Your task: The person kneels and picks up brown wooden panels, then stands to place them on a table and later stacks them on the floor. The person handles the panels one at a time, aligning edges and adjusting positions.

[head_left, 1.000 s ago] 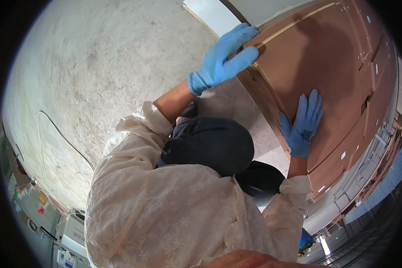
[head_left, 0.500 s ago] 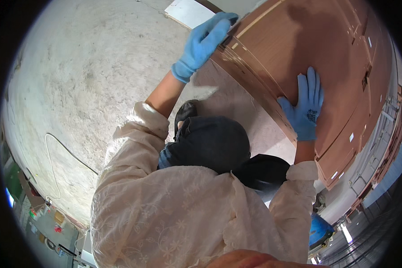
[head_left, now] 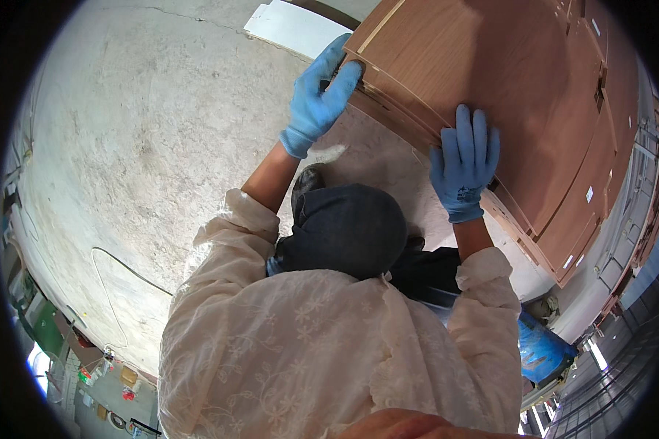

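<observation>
A stack of reddish-brown wooden panels [head_left: 512, 95] lies at the upper right, its layered near edges facing me. My left hand [head_left: 316, 102], in a light blue glove, holds the near-left corner of the stack, with the thumb on the near edge and the fingers along the left end. Some of those fingertips are hidden. My right hand [head_left: 464, 164], gloved in the same blue, rests on the near edge with its fingers stretched over the top panel. It grips nothing.
A white board [head_left: 293, 31] lies beyond my left hand on the concrete floor [head_left: 139, 146]. My bent knee [head_left: 351, 230] is between my arms. A thin cable [head_left: 128, 267] curves across the floor at left. Near the lower right stands a blue object [head_left: 542, 351]; metal racks [head_left: 630, 219] line the right side.
My left hand has shifted a little left and down at the panel corner. My right hand has slid left toward the near edge. The panels appear further left in view.
</observation>
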### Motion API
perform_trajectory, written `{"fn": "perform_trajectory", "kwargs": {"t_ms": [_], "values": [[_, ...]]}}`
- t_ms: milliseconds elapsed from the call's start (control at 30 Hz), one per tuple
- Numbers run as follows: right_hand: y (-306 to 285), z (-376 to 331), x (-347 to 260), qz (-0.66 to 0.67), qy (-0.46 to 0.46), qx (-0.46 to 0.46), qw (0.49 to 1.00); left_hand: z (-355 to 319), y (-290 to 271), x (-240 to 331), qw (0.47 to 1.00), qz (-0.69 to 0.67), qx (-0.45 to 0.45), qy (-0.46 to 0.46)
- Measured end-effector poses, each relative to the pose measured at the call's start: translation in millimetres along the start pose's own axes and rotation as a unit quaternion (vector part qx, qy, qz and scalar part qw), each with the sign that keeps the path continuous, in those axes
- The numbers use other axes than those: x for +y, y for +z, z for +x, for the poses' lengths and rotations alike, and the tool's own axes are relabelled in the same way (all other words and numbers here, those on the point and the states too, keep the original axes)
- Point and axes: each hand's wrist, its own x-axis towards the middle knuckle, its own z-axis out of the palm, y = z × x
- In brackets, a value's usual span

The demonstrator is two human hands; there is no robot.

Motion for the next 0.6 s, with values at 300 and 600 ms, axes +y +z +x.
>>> {"fn": "perform_trajectory", "kwargs": {"t_ms": [300,600], "values": [[12.7,2.8,-4.7,0.067,0.008,0.038,0.997,2.7,-0.8,3.6,1.0,0.011,0.013,0.017],[22.3,-0.7,-4.2,0.084,0.003,0.083,0.993,-1.3,-2.2,-1.1,0.999,-0.001,0.041,0.017]]}}
